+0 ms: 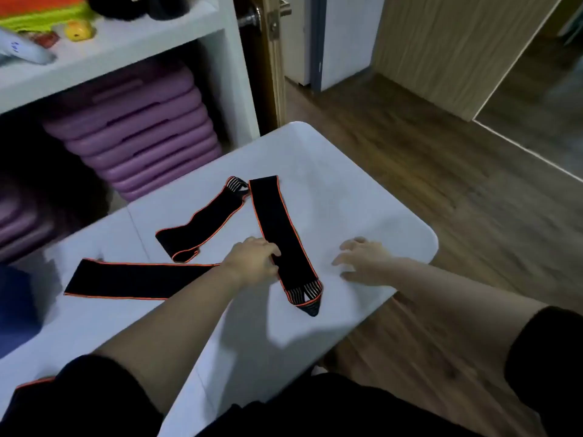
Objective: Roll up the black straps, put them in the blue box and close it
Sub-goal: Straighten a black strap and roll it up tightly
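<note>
Strap (285, 241) pinned under left hand (252, 260); right hand (362, 260) spread flat beside.

Blue box (14, 307) — blurred, cut off at left edge (lid unreadable).

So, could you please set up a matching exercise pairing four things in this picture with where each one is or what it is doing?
Things:
1. left hand
2. right hand
3. purple mats
4. yellow fruit

Places or states:
A. stacked under the white shelf
B. lying on top of the shelf
C. fingers on a black strap
D. spread open on the bare white table

Pairs: 1-C, 2-D, 3-A, 4-B
</note>
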